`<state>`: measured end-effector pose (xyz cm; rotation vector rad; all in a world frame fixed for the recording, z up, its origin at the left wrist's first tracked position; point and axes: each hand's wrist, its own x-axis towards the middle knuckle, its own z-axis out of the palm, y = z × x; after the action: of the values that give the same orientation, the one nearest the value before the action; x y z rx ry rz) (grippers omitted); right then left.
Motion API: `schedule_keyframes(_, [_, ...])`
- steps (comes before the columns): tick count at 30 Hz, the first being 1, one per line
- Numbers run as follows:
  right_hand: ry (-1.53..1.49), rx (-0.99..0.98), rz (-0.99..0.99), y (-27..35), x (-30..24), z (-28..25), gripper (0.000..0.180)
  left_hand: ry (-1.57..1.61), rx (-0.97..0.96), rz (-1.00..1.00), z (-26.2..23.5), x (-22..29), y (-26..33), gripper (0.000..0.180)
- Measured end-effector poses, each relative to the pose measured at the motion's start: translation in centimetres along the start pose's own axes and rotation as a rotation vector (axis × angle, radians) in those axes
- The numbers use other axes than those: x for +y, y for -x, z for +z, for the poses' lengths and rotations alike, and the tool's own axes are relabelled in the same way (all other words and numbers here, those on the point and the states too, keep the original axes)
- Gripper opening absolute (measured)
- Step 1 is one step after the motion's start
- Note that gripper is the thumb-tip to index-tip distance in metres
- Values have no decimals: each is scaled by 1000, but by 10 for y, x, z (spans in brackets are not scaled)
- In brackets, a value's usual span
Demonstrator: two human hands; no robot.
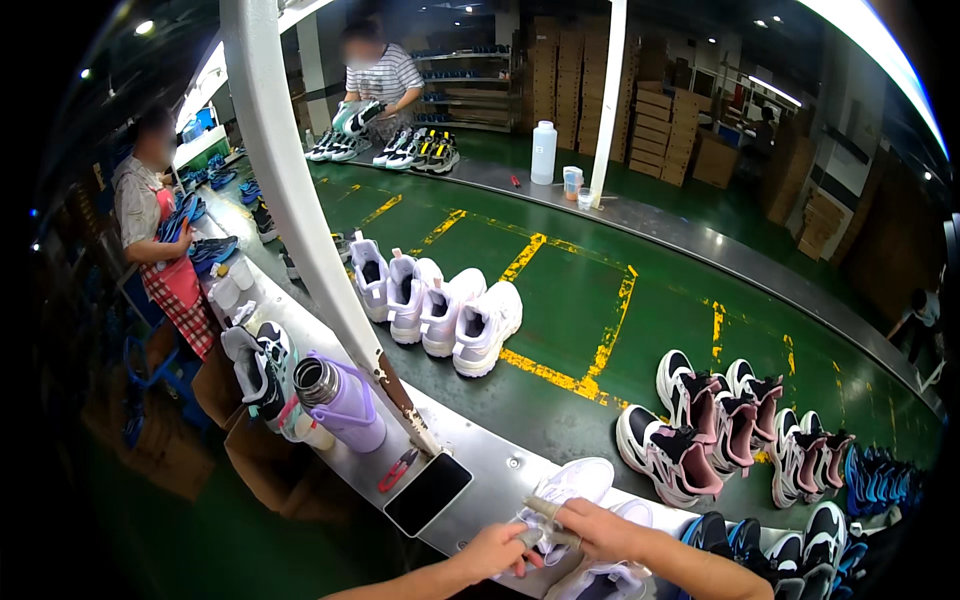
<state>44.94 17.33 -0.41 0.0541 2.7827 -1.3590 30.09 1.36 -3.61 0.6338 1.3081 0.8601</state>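
Here at six o'clock, my left hand [497, 552] and right hand [598, 530] both pinch the paper stuffing [545, 508] of a white sneaker [577, 481] on the desk [480, 455] edge. I judge it light, soft-sided; grip the firm sole.

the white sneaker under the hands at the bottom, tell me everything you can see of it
The white sneaker lies at the near edge of the grey metal bench, toe pointing up and to the right, with what looks like a smooth synthetic upper. Both hands work at its opening: the left hand grips its near side, and the right hand presses a pale crumpled wad, probably paper, at it. A second white sneaker sits just below, partly hidden by the right forearm.
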Motion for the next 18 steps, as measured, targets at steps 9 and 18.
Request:
schedule_keyframes(9, [139, 26, -71, 9, -15, -15, 71, 47, -38, 104, 14, -3, 13, 28])
schedule_keyframes(18, [-13, -186, 287, -4, -27, -16, 68, 136, -76, 22, 11, -1, 13, 25])
